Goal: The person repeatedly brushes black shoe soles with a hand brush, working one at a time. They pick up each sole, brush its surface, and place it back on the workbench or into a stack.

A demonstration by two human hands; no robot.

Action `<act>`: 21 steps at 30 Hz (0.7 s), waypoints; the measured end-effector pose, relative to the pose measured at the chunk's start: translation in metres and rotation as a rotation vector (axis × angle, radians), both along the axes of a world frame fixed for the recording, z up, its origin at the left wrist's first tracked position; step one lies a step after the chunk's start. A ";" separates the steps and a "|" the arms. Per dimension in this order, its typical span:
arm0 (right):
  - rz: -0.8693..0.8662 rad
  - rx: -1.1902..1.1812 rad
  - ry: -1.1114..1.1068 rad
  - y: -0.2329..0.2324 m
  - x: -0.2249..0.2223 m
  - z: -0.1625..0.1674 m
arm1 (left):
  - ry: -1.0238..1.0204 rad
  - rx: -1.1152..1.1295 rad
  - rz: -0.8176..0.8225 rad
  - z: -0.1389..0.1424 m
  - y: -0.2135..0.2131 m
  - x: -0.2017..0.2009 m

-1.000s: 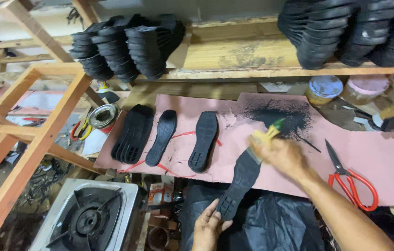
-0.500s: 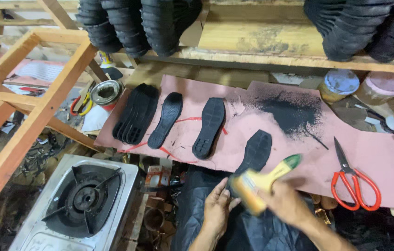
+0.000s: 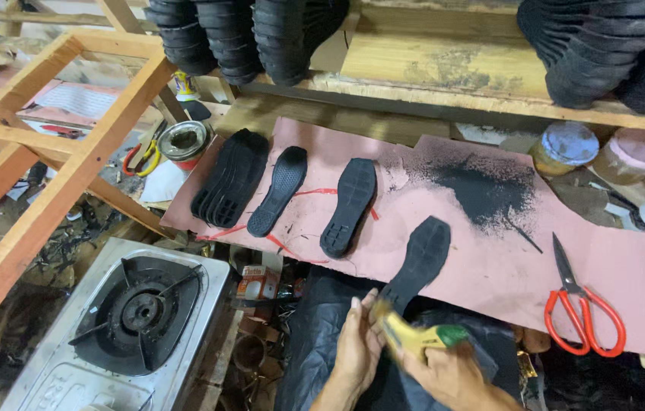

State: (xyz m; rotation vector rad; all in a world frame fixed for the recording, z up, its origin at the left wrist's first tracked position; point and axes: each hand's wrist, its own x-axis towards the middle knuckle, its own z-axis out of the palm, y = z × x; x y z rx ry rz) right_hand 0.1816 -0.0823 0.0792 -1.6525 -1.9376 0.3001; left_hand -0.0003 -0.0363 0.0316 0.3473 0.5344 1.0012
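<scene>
At the worktop's near edge, our left hand [image 3: 358,352] pinches the black sole [image 3: 419,262] overhanging the pink sheet [image 3: 490,266]; our right hand [image 3: 444,373], closed round the yellow-green brush [image 3: 414,339], should stroke evenly, we judge.

On the mat [image 3: 490,266], a stack of soles [image 3: 231,179] lies at left, two single soles [image 3: 280,190] to its right. Another sole [image 3: 417,262] hangs over the mat's lower edge; scissors [image 3: 581,312] lie at right. A stove [image 3: 132,320] stands lower left.
</scene>
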 end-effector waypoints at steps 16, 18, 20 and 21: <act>0.010 -0.239 0.216 -0.010 0.004 -0.012 | 0.030 -0.018 -0.016 -0.003 -0.006 -0.002; 0.173 -0.147 0.294 -0.010 0.003 -0.014 | 0.003 -0.032 -0.013 0.000 -0.007 -0.001; -0.012 -0.263 -0.064 -0.008 0.006 -0.017 | -0.080 -0.003 0.000 0.001 -0.007 -0.001; -0.100 -0.328 -0.247 -0.008 0.009 -0.019 | -0.070 0.012 0.008 0.000 -0.006 -0.001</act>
